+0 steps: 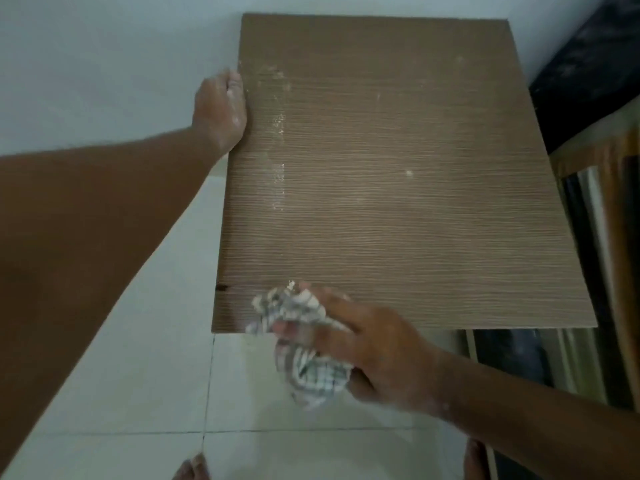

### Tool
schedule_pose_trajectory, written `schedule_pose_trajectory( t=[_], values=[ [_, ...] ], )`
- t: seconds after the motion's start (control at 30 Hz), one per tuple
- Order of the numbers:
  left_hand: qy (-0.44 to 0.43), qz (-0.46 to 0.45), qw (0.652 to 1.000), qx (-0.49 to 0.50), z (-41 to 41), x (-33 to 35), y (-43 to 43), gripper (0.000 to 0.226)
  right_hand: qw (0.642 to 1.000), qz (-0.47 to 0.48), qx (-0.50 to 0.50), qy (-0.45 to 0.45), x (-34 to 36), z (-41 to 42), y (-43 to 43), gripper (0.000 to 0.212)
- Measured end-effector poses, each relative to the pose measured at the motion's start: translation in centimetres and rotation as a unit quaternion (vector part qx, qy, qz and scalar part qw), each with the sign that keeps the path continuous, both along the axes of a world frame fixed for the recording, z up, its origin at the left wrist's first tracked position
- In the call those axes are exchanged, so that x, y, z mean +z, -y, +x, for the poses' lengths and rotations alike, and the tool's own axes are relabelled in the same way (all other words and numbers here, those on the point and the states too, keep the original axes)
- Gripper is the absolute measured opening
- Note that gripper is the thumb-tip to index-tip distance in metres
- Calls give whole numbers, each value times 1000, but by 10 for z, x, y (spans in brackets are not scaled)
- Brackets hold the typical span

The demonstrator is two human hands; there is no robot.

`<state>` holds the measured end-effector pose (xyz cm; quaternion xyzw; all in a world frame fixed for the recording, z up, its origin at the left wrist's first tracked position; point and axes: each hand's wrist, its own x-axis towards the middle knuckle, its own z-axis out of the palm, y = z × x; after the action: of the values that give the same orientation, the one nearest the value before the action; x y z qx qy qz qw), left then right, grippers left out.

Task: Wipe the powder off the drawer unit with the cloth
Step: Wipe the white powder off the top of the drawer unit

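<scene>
The brown wood-grain top of the drawer unit [415, 209] fills the middle of the head view. Streaks of white powder [278, 174] run down its left part, with a small spot near the centre. My right hand [377, 344] is at the unit's front edge, shut on a crumpled checked cloth [304, 355] that hangs partly over the edge. My left hand [221, 109] rests against the unit's left edge, dusted with powder; its fingers are hidden behind the edge.
A pale wall [104, 64] stands behind and to the left. White floor tiles [138, 393] lie below. A dark bed or mattress edge [588, 71] and a wooden frame [616, 237] are close on the right. My feet [194, 469] show at the bottom.
</scene>
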<state>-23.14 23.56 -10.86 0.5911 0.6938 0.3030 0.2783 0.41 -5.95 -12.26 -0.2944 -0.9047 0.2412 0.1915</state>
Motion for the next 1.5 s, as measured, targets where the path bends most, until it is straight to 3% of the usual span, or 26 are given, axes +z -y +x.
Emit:
schedule_pose_trajectory(
  t=[0.1, 0.17, 0.3, 0.37, 0.47, 0.53, 0.6, 1.0, 1.2, 1.5],
  values=[
    [42, -47, 998, 7, 7, -23, 33, 36, 983, -28, -152, -97, 17, -8, -71, 53],
    [51, -29, 998, 26, 8, -28, 33, 36, 963, -5, -247, -109, 23, -3, -132, 53],
    [24, 2, 1000, 19, 3, -39, 21, 42, 893, -14, -430, -131, 22, 23, -251, 63],
    [10, 12, 1000, 12, 3, -42, 19, 40, 867, -29, -490, -80, 17, 33, -300, 67],
    [7, 22, 1000, 13, 3, -46, 13, 39, 822, -98, -554, 86, 6, 26, -347, 70],
    [18, 25, 999, 16, 2, -49, 13, 37, 813, -106, -548, 163, 1, 4, -361, 72],
    [24, 31, 999, 15, 3, -50, 12, 37, 829, -92, -521, 182, 2, -22, -370, 69],
    [49, 54, 997, 8, 3, -49, 14, 37, 869, -73, -448, 197, 4, -96, -376, 59],
    [34, 38, 998, 24, 4, -45, 14, 36, 929, -45, -309, 197, 12, -104, -373, 56],
    [9, 16, 998, 66, 9, -33, 24, 34, 954, -20, -228, 193, 4, -87, -308, 58]
  ],
)
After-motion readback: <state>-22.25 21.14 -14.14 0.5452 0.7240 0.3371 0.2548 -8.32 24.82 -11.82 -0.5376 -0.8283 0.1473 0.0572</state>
